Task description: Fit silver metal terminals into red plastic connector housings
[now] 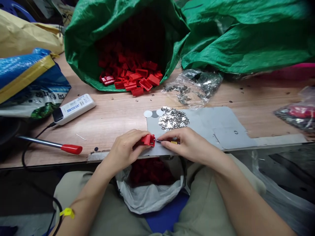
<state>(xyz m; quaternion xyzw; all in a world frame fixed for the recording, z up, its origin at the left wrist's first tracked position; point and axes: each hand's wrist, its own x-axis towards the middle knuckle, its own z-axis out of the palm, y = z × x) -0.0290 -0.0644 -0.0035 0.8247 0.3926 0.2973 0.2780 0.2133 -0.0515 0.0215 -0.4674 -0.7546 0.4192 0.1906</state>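
My left hand (126, 149) is closed round a small red plastic part (148, 140) at the table's front edge. My right hand (183, 144) pinches a thin tool with a yellow handle (172, 142), whose metal tip touches the red part. Just beyond my hands lies a heap of small shiny metal pieces (173, 118) on a grey card sheet (216, 127). A white bag (150, 193) with red parts inside sits in my lap below my hands.
A green sack (86, 42) spills many red parts (134, 80) at the table's back. A clear bag of metal pieces (197, 85), a white remote-like device (73, 108), a red-handled tool (56, 146), a blue printed bag (29, 85) and another clear bag (299, 114) lie around.
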